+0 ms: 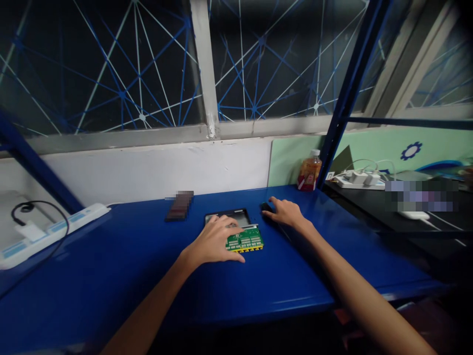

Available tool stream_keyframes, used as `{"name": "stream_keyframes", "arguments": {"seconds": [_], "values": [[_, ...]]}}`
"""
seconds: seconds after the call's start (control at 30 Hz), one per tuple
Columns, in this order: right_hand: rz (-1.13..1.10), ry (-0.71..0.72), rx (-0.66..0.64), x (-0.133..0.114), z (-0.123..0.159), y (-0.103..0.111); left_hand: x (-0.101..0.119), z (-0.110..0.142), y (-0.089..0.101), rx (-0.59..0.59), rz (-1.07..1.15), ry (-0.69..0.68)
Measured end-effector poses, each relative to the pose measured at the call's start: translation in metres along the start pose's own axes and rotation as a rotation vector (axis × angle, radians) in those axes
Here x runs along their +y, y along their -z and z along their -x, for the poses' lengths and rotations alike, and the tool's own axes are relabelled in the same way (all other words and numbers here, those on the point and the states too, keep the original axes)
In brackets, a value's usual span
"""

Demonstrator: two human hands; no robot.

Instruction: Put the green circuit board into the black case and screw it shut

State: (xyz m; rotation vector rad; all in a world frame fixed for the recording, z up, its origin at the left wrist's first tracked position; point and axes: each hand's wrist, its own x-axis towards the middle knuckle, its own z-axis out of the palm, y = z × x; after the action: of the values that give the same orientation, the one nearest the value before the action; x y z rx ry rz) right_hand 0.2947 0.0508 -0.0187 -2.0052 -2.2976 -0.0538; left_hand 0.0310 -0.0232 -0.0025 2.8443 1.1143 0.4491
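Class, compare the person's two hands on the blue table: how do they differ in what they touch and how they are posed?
The left hand lies flat on the green circuit board, covering its left part; the right hand touches a small black thing farther back. The left hand sits nearer the person, the right hand reaches farther out and to the side. Both are bare, palm down, over the blue table.

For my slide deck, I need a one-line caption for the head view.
Left hand rests on a green circuit board; right hand touches a small black object on a blue table.
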Motion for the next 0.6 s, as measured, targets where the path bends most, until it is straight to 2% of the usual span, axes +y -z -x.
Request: {"name": "stream_keyframes", "arguments": {"seconds": [0.4, 0.5, 0.6], "values": [[-0.012, -0.047, 0.043, 0.005, 0.003, 0.01, 0.001, -0.004, -0.007, 0.036, 0.034, 0.1], [-0.027, -0.081, 0.11, 0.006, 0.005, 0.016, 0.0, -0.005, -0.004, 0.08, 0.133, 0.136], [-0.094, -0.087, 0.234, 0.006, 0.009, 0.024, 0.001, -0.006, 0.004, 0.149, 0.283, 0.205]]}}
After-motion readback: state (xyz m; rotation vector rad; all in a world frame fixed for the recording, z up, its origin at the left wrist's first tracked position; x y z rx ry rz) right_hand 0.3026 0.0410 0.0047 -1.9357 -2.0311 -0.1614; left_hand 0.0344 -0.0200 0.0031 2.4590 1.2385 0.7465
